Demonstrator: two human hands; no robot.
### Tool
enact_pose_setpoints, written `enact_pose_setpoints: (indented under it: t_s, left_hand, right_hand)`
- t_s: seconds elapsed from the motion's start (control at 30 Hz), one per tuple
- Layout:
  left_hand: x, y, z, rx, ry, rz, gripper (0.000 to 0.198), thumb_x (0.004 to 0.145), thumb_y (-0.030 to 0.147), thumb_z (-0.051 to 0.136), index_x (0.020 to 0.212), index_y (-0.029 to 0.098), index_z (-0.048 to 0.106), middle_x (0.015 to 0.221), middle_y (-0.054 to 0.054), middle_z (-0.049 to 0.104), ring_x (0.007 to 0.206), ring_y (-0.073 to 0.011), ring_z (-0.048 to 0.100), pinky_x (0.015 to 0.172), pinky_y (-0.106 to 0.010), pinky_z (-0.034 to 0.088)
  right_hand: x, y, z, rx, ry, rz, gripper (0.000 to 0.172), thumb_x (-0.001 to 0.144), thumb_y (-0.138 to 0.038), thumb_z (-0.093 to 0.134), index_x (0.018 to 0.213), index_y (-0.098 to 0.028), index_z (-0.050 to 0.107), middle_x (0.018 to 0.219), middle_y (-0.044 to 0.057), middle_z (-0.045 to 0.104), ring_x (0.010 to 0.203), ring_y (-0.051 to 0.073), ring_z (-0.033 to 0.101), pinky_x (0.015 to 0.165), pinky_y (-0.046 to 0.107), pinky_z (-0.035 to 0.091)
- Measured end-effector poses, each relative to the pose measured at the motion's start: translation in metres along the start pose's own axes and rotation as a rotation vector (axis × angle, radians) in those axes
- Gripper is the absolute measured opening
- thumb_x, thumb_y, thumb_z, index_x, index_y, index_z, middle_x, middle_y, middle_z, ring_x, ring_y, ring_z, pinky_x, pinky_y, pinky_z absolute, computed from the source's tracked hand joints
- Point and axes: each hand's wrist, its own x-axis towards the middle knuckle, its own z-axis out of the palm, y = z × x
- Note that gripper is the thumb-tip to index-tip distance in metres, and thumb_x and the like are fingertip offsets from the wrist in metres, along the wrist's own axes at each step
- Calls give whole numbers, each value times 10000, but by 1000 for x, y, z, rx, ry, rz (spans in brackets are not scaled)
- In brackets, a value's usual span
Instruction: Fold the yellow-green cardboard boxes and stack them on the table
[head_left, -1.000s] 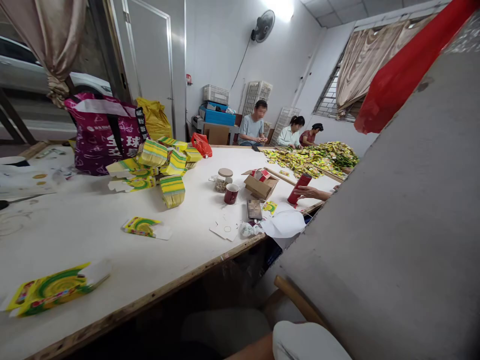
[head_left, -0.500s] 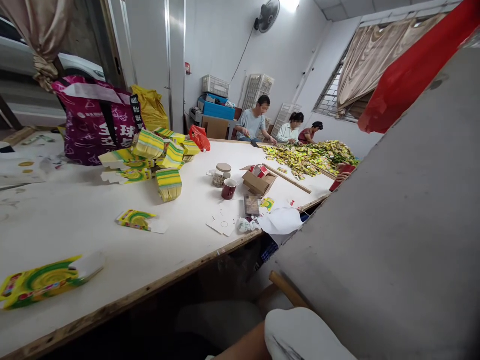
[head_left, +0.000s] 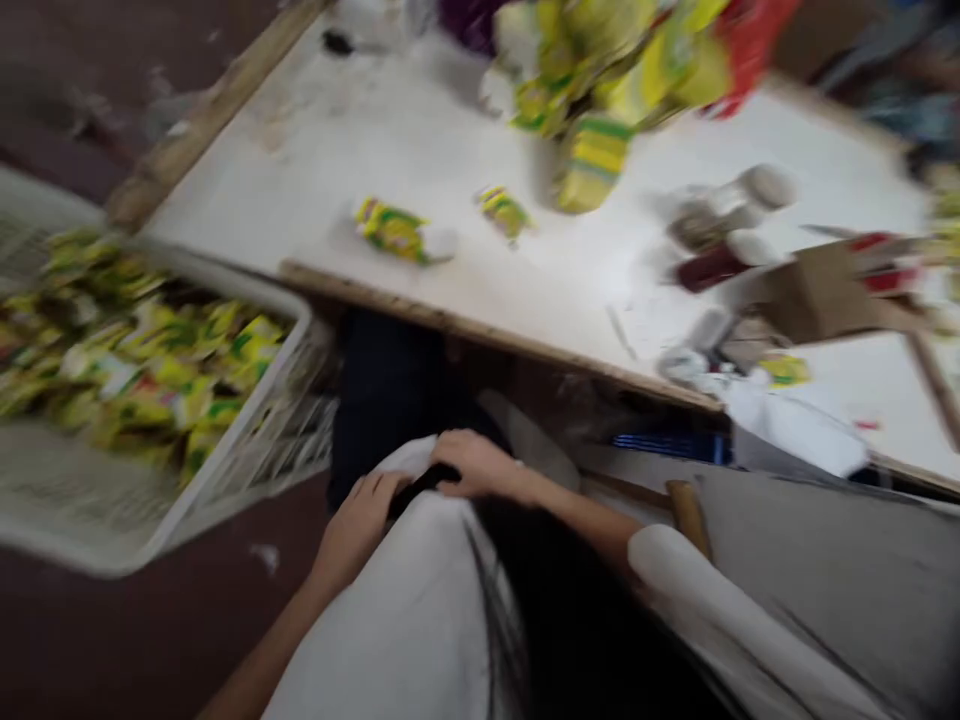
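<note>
Both hands are low in front of my body, over my lap and against the white shirt. A dark, strap-like strip runs between them; blur hides what it is. My right hand has its fingers curled over one end of it. At the strip's other end is my left hand, its fingers bent and partly hidden. On the white table ahead, apart from both hands, lie a yellow-green carton and a smaller-looking one.
A white plastic crate with many yellow-green packets stands at the left. Stacked cartons, a red bag, a dark red mug, a jar and an open cardboard box are on the table. A grey panel is at the right.
My view has swung down and left, from the room and co-workers to my lap. Both hands and the crate have come into sight; the dark strip shows between my hands.
</note>
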Motion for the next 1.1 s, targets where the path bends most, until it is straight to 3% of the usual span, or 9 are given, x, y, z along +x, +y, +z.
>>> enact_pose_setpoints:
  t_s: [0.07, 0.17, 0.27, 0.43, 0.63, 0.8, 1.0, 1.1]
  left_hand:
    - [-18, -8, 9, -59, -26, -119, 347, 877, 185, 544, 1224, 179, 536, 1245, -114, 562, 1192, -268, 507, 948, -385, 448]
    - [-26, -11, 16, -69, 67, -217, 309, 891, 262, 559, 1166, 127, 523, 1183, -141, 552, 1130, -294, 513, 926, -409, 452]
    - [-32, -13, 21, -9, 170, -227, 284, 872, 287, 598, 1088, 115, 533, 1126, -149, 550, 1086, -309, 523, 933, -428, 449]
    - [-40, -19, 36, -45, 215, -245, 159, 901, 263, 570, 1019, 166, 525, 1015, -81, 602, 995, -262, 586, 821, -372, 475]
    - [-38, -27, 50, -90, 323, -190, 210, 952, 360, 557, 1073, 188, 559, 1069, -52, 628, 1018, -230, 606, 830, -349, 473]
    - [-30, -31, 50, -100, 351, -122, 214, 940, 388, 583, 1018, 189, 585, 1035, -48, 625, 986, -219, 603, 799, -327, 473]
    - [4, -11, 36, 36, 249, 63, 238, 970, 372, 545, 1078, 171, 612, 1080, -79, 606, 1009, -230, 570, 883, -350, 464]
    - [20, 3, 27, 63, 157, 154, 274, 964, 410, 561, 1116, 196, 638, 1108, -68, 606, 1028, -221, 567, 920, -341, 455]
  right_hand:
    - [-3, 1, 5, 59, 15, 15, 180, 749, -197, 725, 915, -150, 677, 938, 77, 652, 922, 211, 588, 856, 326, 447]
    - [-9, -4, 10, 95, 41, 45, 170, 746, -164, 684, 914, -141, 664, 940, 88, 628, 921, 216, 569, 853, 342, 439]
    - [-13, -8, 14, 97, 86, 69, 161, 743, -150, 669, 904, -142, 657, 927, 83, 623, 908, 209, 568, 853, 336, 442]
    - [-13, -4, 19, 114, 124, 49, 144, 738, -155, 678, 880, -144, 660, 896, 81, 633, 898, 218, 587, 847, 340, 453]
    - [-13, -1, 20, 138, 147, 19, 121, 739, -157, 671, 858, -154, 652, 881, 78, 635, 882, 224, 594, 840, 355, 459]
    - [-13, 0, 19, 174, 139, 29, 162, 722, -157, 685, 877, -174, 642, 907, 52, 634, 893, 201, 597, 818, 325, 466]
    - [-20, 4, 15, 234, 124, 103, 241, 757, -226, 734, 969, -167, 636, 965, 63, 632, 936, 197, 591, 839, 326, 468]
    - [-26, 8, 10, 199, 54, 138, 266, 790, -267, 747, 1016, -170, 644, 1020, 74, 627, 978, 210, 592, 886, 360, 452]
